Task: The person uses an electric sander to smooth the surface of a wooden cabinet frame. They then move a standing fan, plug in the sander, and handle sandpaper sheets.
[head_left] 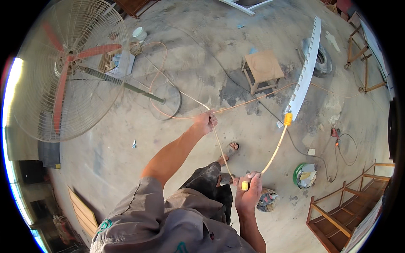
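My left hand (206,122), arm stretched forward, is closed around a pale tan cord (219,143). From it the cord slants down to my right hand (249,192), which is closed too, near my body. A yellow end piece (244,185) pokes out of the right fist; its other parts are hidden by the fingers. From that fist a cord length curves up to a yellow connector (288,119), which hangs in front of the lower end of a long white notched strip (306,69). Whether connector and strip touch, I cannot tell.
A big caged fan (69,59) with red blades stands at left. Ahead are a wooden stool (263,67) and a tyre (322,59). An orange hose (253,100) and dark cable (230,76) cross the floor. A green-rimmed bucket (304,176) and wooden frame (350,206) lie right.
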